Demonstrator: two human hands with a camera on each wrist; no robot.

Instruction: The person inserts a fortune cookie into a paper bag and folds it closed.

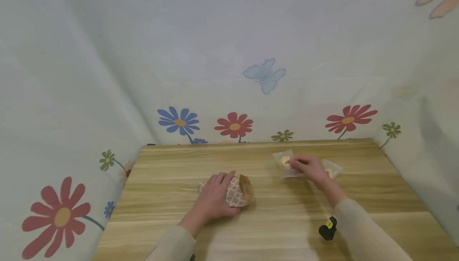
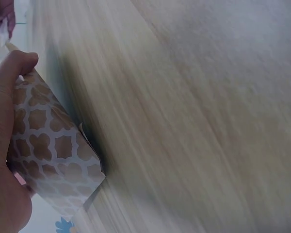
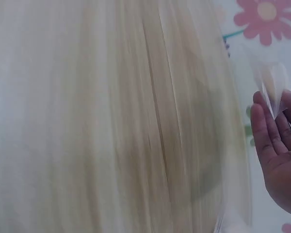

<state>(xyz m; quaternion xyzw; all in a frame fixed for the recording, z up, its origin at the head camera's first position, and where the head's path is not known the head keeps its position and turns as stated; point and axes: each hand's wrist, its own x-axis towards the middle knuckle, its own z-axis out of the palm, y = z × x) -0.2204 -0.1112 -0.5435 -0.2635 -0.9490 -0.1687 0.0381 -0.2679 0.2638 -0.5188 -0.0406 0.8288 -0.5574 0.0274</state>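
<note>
My left hand (image 1: pixel 214 197) grips a brown paper bag (image 1: pixel 236 192) with a white lattice pattern, which lies on its side with its mouth facing right. In the left wrist view the thumb lies over the patterned side of the bag (image 2: pixel 53 145), and most of the fingers are hidden behind it. Between the fingertips and thumb of my right hand (image 1: pixel 311 168) is a small clear packet (image 1: pixel 283 169) with something pale yellow inside. The right wrist view shows the same packet (image 3: pixel 271 85) pinched at its edge. A second clear packet (image 1: pixel 333 168) shows just behind the right hand.
The wooden table (image 1: pixel 272 225) reaches back to a white cloth wall (image 1: pixel 215 53) printed with flowers and butterflies. A small black object with a yellow label (image 1: pixel 328 230) is beside the right sleeve.
</note>
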